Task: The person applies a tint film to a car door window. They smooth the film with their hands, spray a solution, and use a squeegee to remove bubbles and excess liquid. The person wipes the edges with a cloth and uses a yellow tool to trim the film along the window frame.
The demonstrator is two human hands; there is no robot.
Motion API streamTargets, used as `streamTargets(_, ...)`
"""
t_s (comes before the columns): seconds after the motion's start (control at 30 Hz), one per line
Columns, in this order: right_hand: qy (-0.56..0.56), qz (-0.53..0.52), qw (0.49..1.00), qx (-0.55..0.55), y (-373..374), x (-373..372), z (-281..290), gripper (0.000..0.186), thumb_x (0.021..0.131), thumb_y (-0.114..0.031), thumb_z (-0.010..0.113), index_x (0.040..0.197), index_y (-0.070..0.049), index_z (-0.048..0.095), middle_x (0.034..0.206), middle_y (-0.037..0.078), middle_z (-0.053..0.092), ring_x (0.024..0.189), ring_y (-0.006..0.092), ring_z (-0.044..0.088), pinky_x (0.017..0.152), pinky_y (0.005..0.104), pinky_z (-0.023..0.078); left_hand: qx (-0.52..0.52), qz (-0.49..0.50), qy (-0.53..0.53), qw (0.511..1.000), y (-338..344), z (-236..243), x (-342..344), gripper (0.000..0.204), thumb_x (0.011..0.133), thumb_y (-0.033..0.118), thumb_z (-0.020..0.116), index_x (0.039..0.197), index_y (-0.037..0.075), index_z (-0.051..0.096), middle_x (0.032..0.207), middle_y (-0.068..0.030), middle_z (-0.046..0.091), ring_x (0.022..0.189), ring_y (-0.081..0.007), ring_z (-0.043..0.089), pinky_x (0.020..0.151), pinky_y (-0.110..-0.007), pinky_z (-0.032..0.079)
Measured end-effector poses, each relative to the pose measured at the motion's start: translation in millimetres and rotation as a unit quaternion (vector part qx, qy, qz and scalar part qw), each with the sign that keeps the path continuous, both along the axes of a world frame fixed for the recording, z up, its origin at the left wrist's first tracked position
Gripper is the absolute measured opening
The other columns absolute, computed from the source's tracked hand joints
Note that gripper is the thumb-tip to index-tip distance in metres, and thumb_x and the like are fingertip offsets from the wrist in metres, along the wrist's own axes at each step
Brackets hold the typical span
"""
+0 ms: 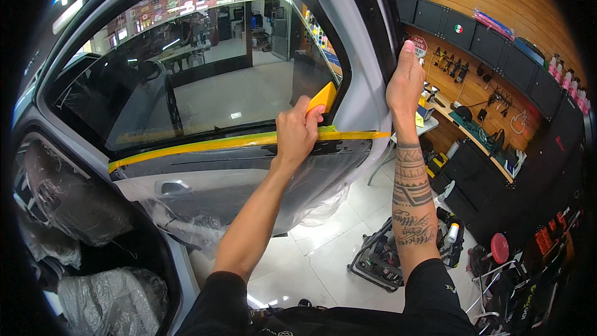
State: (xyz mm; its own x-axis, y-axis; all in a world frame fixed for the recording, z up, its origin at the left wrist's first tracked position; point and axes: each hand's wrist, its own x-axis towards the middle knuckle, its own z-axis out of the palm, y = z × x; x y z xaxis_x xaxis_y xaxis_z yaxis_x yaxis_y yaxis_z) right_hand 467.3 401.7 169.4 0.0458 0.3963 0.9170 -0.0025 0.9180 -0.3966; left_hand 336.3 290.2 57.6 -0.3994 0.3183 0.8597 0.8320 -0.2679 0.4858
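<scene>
My left hand [298,126] is closed round a yellow squeegee [323,98], whose flat blade points up toward the lower right corner of the car door's window [217,81]. My right hand [405,81] grips the outer edge of the open car door [364,62], thumb upward. Yellow masking tape [205,145] runs along the bottom of the window, over the top of the door panel. Below it, clear plastic sheeting [249,190] hangs over the panel and its inner handle [173,187].
Plastic-wrapped car seats [112,302] are at the lower left. A black wheeled cart [378,255] stands on the tiled floor [311,249]. To the right are a wooden workbench [472,137], dark wall cabinets [485,43] and a red-topped stool [499,247].
</scene>
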Motion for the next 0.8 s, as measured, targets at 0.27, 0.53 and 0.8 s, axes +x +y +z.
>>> streamTargets(0.27, 0.022, 0.01, 0.998, 0.053, 15.0, 3.8, -5.2, 0.053, 0.099, -0.042, 0.032, 0.078, 0.002, 0.053, 0.064, 0.024, 0.049, 0.06, 0.0414, 0.047, 0.055, 0.0441, 0.034, 0.112, -0.19, -0.102, 0.97, -36.7, 44.8, 3.5, 0.024, 0.095, 0.023, 0.052, 0.082, 0.004, 0.06, 0.059, -0.0023, 0.06, 0.046, -0.0054, 0.05, 0.043, -0.022, 0.04)
streamTargets(0.53, 0.017, 0.043, 0.996, 0.075, 14.9, -5.9, -4.4, 0.054, 0.099, -0.041, 0.034, 0.08, 0.006, 0.054, 0.074, 0.029, 0.054, 0.065, 0.0445, 0.048, 0.059, 0.0454, 0.037, 0.032, -0.12, -0.017, 0.992, -55.4, 80.0, 4.1, 0.026, 0.093, 0.024, 0.055, 0.083, 0.0, 0.059, 0.061, -0.0019, 0.06, 0.048, -0.0055, 0.049, 0.044, -0.022, 0.038)
streamTargets(0.8, -0.002, -0.006, 1.0, 0.018, 33.1, 4.6, -11.1, 0.062, 0.098, -0.045, 0.035, 0.116, 0.01, 0.055, 0.114, 0.022, 0.061, 0.108, 0.0245, 0.056, 0.094, 0.0304, 0.039, -0.229, -0.031, -0.249, 0.941, -229.8, -202.3, -52.7, 0.034, 0.083, 0.026, 0.063, 0.107, 0.001, 0.061, 0.084, -0.0049, 0.06, 0.075, -0.0136, 0.054, 0.068, -0.027, 0.044)
